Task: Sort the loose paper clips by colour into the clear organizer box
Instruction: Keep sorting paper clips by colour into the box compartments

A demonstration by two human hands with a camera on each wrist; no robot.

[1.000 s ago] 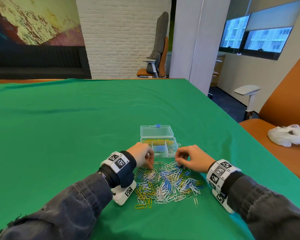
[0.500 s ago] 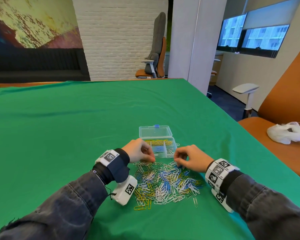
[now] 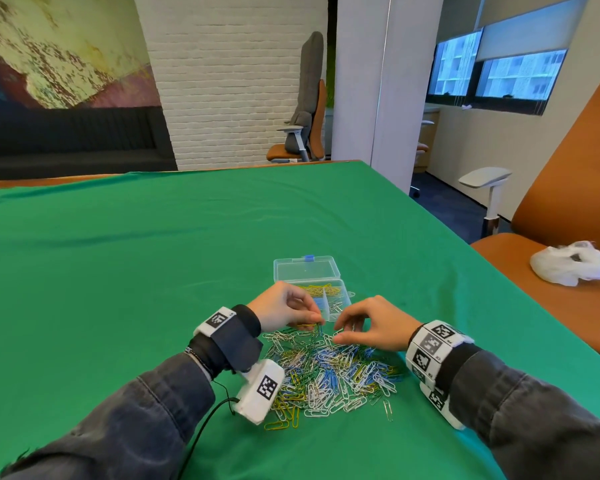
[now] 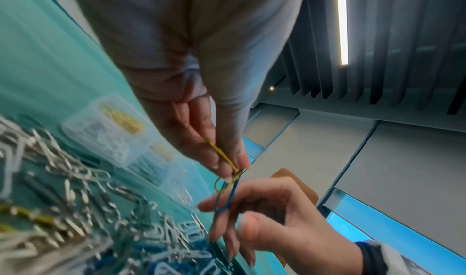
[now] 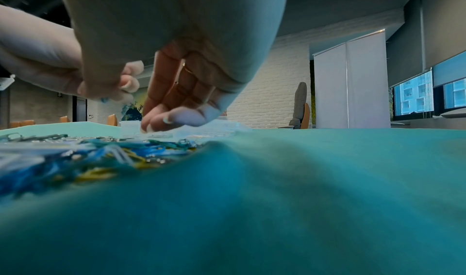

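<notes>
A mixed pile of white, blue, yellow and green paper clips (image 3: 329, 372) lies on the green cloth just in front of me. Behind it stands the clear organizer box (image 3: 340, 299), lid (image 3: 305, 270) open, with yellow, blue and white clips in separate compartments. My left hand (image 3: 317, 322) is lifted over the pile's far edge and pinches a yellow clip (image 4: 221, 155), from which a blue clip (image 4: 227, 195) dangles, hooked on. My right hand (image 3: 343, 332) hovers right beside it with loosely curled fingers (image 4: 209, 207) near the blue clip, holding nothing I can see.
The green tablecloth (image 3: 153, 271) stretches wide to the left and far side. The table's right edge is near, with an orange chair (image 3: 551, 271) and a white plastic bag (image 3: 568, 266) on its seat beside it.
My left hand has risen off the pile with the yellow clip and the hooked blue one. My right hand has lifted and spread its fingers toward them.
</notes>
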